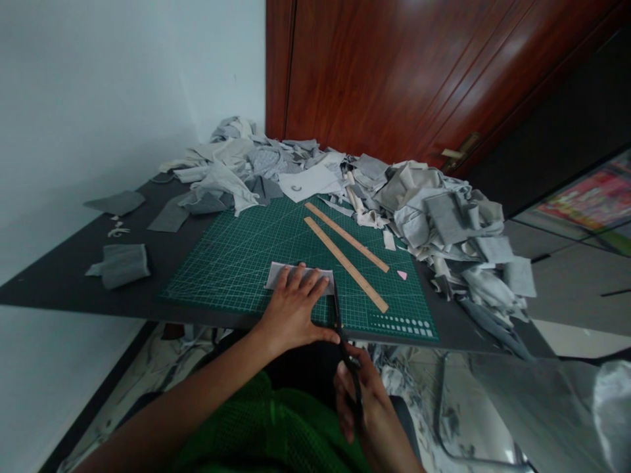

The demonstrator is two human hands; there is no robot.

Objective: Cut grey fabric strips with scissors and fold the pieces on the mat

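Note:
My left hand (290,309) lies with its fingers spread on a small grey fabric piece (275,274), pressing it to the green cutting mat (231,249). The thumb reaches out toward the scissors. In my right hand (367,394) is a pair of black-handled scissors (337,309), the fingers wrapped round its handles below the table's front edge. Its blades point away from me along the right end of the fabric piece. Whether the blades are parted is too small to tell. Two wooden rulers (348,263) (352,240) lie slanted on the mat, right of the fabric.
Heaped grey and white fabric scraps (424,203) line the back and right of the dark table (64,276). A folded grey piece (125,265) lies at the left. A small pink piece (402,275) rests on the mat's right side. A wooden door (365,79) stands behind.

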